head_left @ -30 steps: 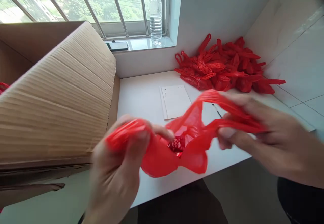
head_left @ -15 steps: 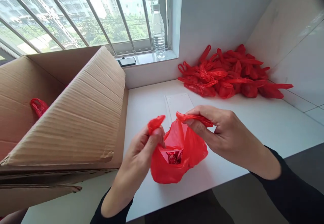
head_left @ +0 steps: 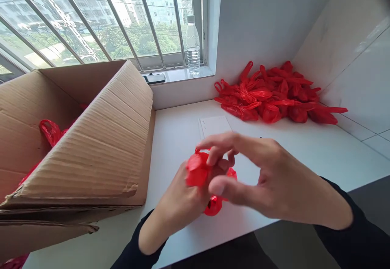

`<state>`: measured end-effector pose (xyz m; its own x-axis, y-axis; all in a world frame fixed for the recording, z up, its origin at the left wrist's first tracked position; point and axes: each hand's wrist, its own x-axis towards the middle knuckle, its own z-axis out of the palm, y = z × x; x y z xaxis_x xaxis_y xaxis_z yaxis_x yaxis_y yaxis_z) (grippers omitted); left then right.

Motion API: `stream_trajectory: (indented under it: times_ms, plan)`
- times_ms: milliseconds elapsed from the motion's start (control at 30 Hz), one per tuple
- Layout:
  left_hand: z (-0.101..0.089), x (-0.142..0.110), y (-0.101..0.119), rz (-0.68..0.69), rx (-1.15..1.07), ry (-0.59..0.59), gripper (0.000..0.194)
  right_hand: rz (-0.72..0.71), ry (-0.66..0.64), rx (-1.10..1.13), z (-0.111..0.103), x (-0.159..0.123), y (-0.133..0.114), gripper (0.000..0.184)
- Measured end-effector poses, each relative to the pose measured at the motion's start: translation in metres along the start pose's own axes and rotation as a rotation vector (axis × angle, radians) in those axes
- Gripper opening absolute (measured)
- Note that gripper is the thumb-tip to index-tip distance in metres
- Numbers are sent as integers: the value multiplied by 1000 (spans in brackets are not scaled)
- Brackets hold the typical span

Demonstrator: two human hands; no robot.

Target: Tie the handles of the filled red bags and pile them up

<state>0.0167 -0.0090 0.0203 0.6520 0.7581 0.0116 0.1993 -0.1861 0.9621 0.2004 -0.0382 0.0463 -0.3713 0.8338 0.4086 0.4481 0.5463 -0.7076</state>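
Left hand (head_left: 184, 204) clutches red bag (head_left: 197, 171), apparently steadying it; right hand (head_left: 263, 179) spread loosely beside it, contact unclear. Bag pile (head_left: 271, 94) far right, likely keeping workspace free.

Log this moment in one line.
left hand: red plastic bag against it, grip hidden; right hand: open, bag contact unclear; cardboard box: at left

Daylight comes through the barred window (head_left: 158, 29), where the buildings (head_left: 161, 3) look pale and washed out. The tabletop (head_left: 175, 131) is bright, with a soft pinkish shadow near the hands (head_left: 268, 175). Slight motion blur softens the fingers and red bag (head_left: 197, 171). Faint glare marks the tiled wall (head_left: 359, 70); the top right corner is dark.
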Motion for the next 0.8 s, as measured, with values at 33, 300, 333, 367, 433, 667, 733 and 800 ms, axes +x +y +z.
stream_trajectory:
  times_ms: [33,300,333,367,433,667,733,800]
  plan:
    - [-2,2,-1,-48,-62,-4,26,17,46,-16,-1,0,3,42]
    - [-14,2,-30,-301,-531,-32,31,225,76,161,5,-6,29,14]
    - [-16,2,-35,-304,-619,-11,29,216,96,155,7,-9,28,11]
    - [-17,2,-38,-302,-699,12,25,191,84,152,9,-11,28,8]
    - [-19,1,-42,-294,-808,34,17,125,13,162,15,-17,28,4]
    - [-25,-8,-46,-325,-969,-4,26,254,161,417,34,-29,39,16]
    - [-26,-9,-47,-336,-998,12,26,189,168,393,41,-30,38,18]
    - [-25,-9,-48,-346,-1002,46,24,62,158,327,48,-30,34,20]
